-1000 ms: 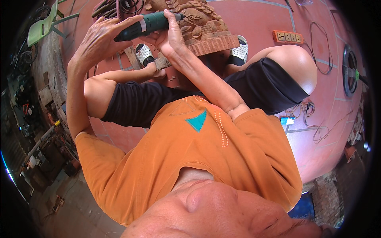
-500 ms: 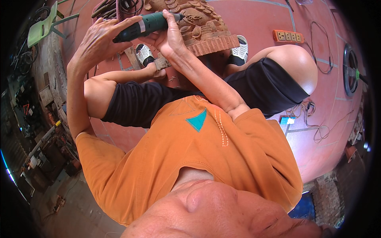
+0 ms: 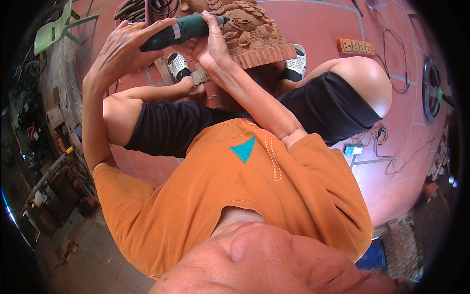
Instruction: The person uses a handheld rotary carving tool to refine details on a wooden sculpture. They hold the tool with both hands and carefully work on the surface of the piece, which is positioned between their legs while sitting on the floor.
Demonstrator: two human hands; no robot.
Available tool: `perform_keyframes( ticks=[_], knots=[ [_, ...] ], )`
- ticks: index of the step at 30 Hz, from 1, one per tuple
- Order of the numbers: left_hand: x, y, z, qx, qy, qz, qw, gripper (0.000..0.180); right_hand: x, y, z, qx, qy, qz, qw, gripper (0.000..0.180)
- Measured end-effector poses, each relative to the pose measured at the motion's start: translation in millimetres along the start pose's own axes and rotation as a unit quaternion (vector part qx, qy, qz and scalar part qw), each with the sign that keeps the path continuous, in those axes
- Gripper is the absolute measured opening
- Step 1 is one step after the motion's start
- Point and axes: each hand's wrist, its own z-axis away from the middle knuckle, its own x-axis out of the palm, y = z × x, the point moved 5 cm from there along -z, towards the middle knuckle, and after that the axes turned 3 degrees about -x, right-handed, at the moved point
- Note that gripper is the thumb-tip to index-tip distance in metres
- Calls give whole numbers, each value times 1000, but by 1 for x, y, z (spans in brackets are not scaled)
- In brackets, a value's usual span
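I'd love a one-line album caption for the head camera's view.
Left hand and right hand hold a green handheld tool, its tip at a brown carving; orange socket strip on red floor.

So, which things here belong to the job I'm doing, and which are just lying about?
Part of the job:
green power tool, held by left grip and right grip
brown carved piece, which the tool points at

Seemingly just lying about:
green chair
orange power strip; I can't make out a cord to the tool
black ring-shaped thing
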Motion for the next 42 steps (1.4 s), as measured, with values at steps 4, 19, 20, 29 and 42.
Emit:
perform_keyframes(
  ticks=[4, 19, 20, 29, 42],
  knots=[
    [4, -1, -1, -2, -7, -13, 1000, 79, 3, -3, 1, -19, 14, 29, 999, 55],
    [1, 1, 1, 14, 12, 18, 1000, 76, 3, 1, 5, -12, 20, 6, 1000, 55],
    [2, 1, 0, 16, 11, 21, 1000, 76, 1, 2, 5, -10, 19, 2, 1000, 55],
    [-3, 2, 7, 8, 14, 15, 1000, 76, 3, 7, 6, 11, -5, -16, 1000, 44],
    [-3, 2, 5, 10, 14, 25, 1000, 78, 1, 6, 5, 5, -8, -12, 1000, 43]
  ],
)
